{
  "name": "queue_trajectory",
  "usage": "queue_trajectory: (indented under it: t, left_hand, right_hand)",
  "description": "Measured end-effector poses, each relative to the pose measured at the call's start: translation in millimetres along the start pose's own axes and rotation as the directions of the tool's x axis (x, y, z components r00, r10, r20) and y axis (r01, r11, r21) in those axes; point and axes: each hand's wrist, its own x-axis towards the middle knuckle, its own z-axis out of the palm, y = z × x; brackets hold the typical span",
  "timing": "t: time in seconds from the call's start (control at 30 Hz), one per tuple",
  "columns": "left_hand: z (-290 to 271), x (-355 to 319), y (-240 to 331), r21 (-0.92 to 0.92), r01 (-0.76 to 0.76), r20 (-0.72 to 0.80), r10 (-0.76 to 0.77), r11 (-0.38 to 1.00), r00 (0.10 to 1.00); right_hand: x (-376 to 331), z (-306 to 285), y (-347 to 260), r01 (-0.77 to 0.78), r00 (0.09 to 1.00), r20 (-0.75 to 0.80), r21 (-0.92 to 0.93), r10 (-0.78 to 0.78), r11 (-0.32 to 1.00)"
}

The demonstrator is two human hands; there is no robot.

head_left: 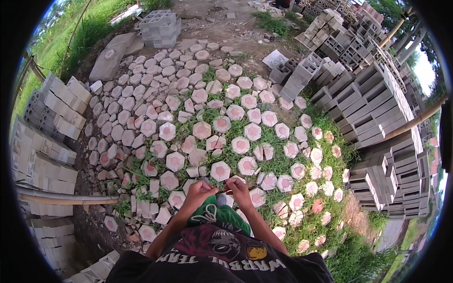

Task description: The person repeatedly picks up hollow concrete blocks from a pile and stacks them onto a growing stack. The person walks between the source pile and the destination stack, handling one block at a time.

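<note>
Out here in the yard the ground (pixel 207 29) is bare dirt at the far side, while nearer in, hexagonal pavers and broken pieces lie among green grass (pixel 347 250). Grey blocks (pixel 377 106) stand stacked on the right, with pale stacks (pixel 45 151) on the left. Just beyond the hands a hexagonal paver (pixel 220 171) lies flat, pinkish centre up, about as long as broad. The left hand (pixel 200 191) and right hand (pixel 239 191) hang before green shorts (pixel 229 219), fingers curled toward each other; I can't tell whether either grips something small.

Outdoor block yard: stacked concrete blocks (pixel 368 104) (hexagonal pavers (pixel 220 170) between).
</note>
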Motion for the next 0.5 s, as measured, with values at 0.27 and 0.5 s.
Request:
queue_trajectory:
  t: [0.27,0.5]
  left_hand:
    - [8,90,28,0.066,-0.042,0.023,0.041,0.997,0.999]
    - [5,191,98,0.006,-0.021,0.051,0.021,1.000,0.998]
  right_hand:
    - [87,-13,-22,-0.060,0.996,0.067,-0.045,0.063,0.997]
    - [171,-6,-102,-0.031,0.999,0.040,-0.056,0.033,0.998]
